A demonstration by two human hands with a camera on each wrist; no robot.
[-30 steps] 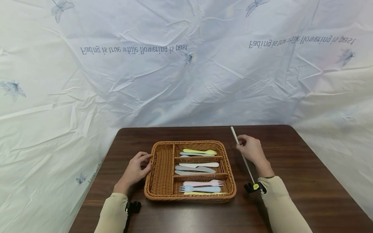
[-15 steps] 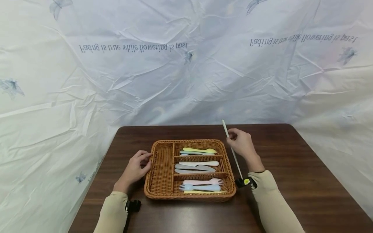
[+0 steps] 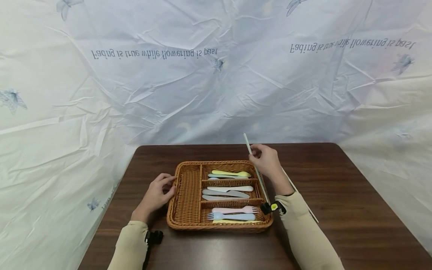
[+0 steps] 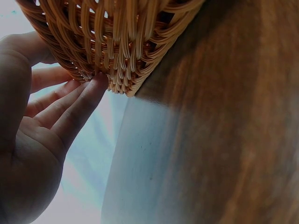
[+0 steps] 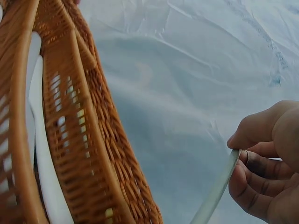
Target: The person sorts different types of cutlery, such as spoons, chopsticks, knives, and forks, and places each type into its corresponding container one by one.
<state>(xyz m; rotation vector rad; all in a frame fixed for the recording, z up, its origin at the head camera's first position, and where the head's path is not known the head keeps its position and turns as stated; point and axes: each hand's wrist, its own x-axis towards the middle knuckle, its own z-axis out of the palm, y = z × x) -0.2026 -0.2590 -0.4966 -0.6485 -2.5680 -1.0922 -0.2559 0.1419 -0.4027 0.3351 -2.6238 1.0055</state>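
Observation:
A brown wicker cutlery tray [image 3: 189, 197] sits on the table. At its left side, my left hand [image 3: 156, 193] touches the rim with its fingertips; the left wrist view has those fingers [image 4: 77, 109] lying nearly straight against the woven wall. My right hand [image 3: 266, 161] pinches a long pale chopstick [image 3: 247, 142] between thumb and fingers, over the tray's back right corner. Its lower end slants down toward the wrist camera, across the tray's right rim. In the right wrist view the pinched chopstick [image 5: 215, 189] hangs beside the wicker wall.
Spoons [image 3: 233, 174] lie in the back compartment, knives [image 3: 226, 194] in the middle, forks [image 3: 233, 216] in front. Another thin pale stick [image 3: 308, 210] lies on the dark wooden table [image 3: 354, 210], partly behind my right forearm. A white printed sheet [image 3: 216, 105] hangs behind.
My right hand has moved left with the chopstick, from beside the tray to over its right edge. The stick on the table has come into view behind the forearm. My left hand has stayed put.

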